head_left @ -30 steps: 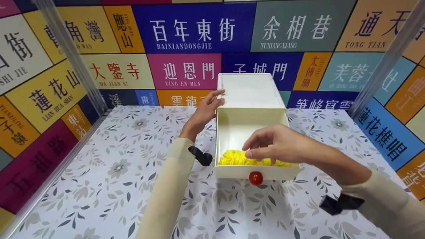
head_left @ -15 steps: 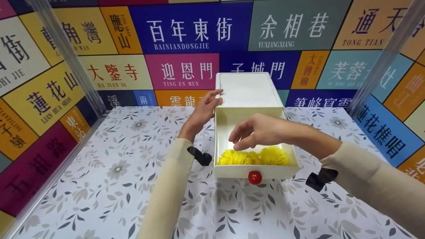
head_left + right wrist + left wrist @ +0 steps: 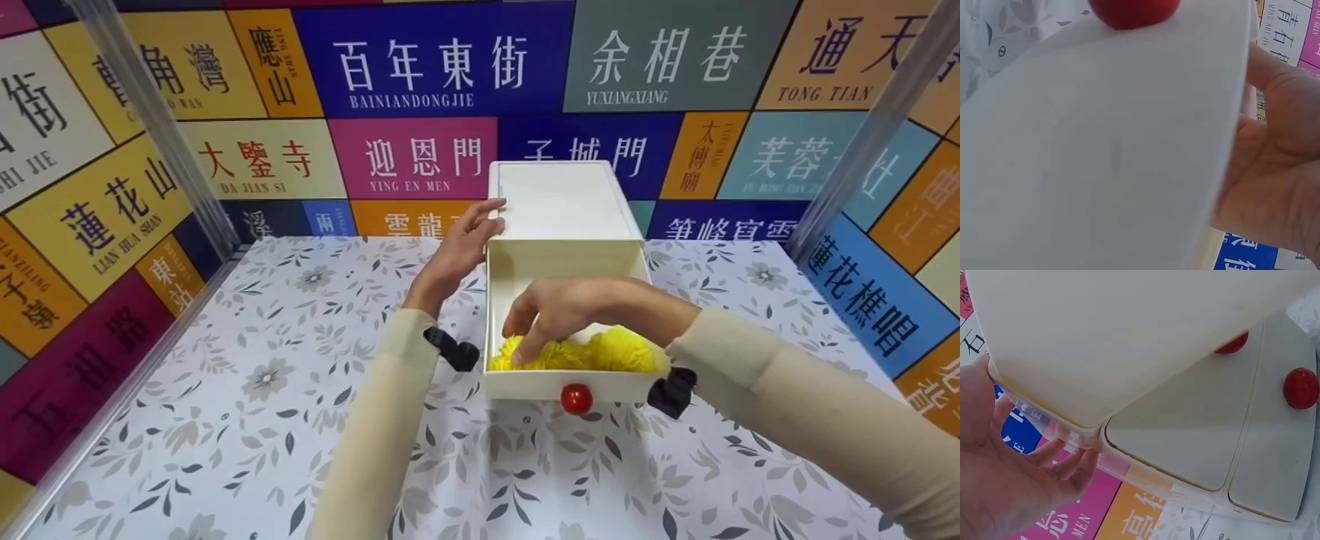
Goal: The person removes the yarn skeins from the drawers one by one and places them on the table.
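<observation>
In the head view, a white drawer cabinet (image 3: 559, 201) stands toward the back of the table with its top drawer (image 3: 525, 385) pulled out. Two bundles of yellow yarn lie side by side near the drawer's front: a left bundle (image 3: 559, 355) and a right bundle (image 3: 621, 349). My right hand (image 3: 559, 311) reaches down inside, its thumb and fingers around the left end of the left bundle. In the right wrist view the drawer front hides those fingertips. My left hand (image 3: 459, 251) rests its fingers against the cabinet's upper left side; the left wrist view shows them slightly bent, spread along the side.
A red round knob (image 3: 577, 399) sticks out from the drawer front. Below the drawer are closed drawers with red knobs, such as the lower knob (image 3: 1301, 388). A floral cloth (image 3: 262, 420) covers the table. Colourful sign panels (image 3: 435, 60) and clear corner posts (image 3: 154, 135) bound it.
My right hand has moved left over the drawer, then down onto the left yarn bundle, uncovering the right bundle. The left hand has stayed on the cabinet.
</observation>
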A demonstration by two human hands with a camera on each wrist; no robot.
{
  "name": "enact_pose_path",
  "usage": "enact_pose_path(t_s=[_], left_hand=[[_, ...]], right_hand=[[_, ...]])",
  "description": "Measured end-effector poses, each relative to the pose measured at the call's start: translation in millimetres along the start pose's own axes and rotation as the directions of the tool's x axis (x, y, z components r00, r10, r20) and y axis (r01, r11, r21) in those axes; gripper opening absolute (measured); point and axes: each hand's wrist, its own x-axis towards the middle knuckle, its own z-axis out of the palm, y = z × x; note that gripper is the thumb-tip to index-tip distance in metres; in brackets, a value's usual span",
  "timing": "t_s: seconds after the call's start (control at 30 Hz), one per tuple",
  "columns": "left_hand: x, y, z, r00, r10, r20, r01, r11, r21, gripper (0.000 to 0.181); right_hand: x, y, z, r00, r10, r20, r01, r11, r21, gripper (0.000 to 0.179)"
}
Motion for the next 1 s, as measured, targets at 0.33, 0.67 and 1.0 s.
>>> enact_pose_path(t_s=[0.33, 0.67, 1.0], left_hand=[[-0.2, 0.8, -0.9, 1.000, 0.004, 0.004, -0.004, 1.000, -0.016, 0.042], [0.6, -0.1, -0.2, 1.000, 0.026, 0.005, -0.026, 0.999, -0.031, 0.042], [0.0, -1.1, 0.6, 1.000, 0.018, -0.004, -0.018, 0.999, -0.033, 0.041]], right_hand=[[1.1, -12, -3, 0.995, 0.057, 0.082, -0.050, 0.995, -0.086, 0.053], [0.3, -6, 1, 0.998, 0.036, 0.044, -0.029, 0.988, -0.152, 0.046], [-8.1, 9, -8, 0.998, -0.057, -0.029, 0.057, 0.998, -0.003, 0.041]])
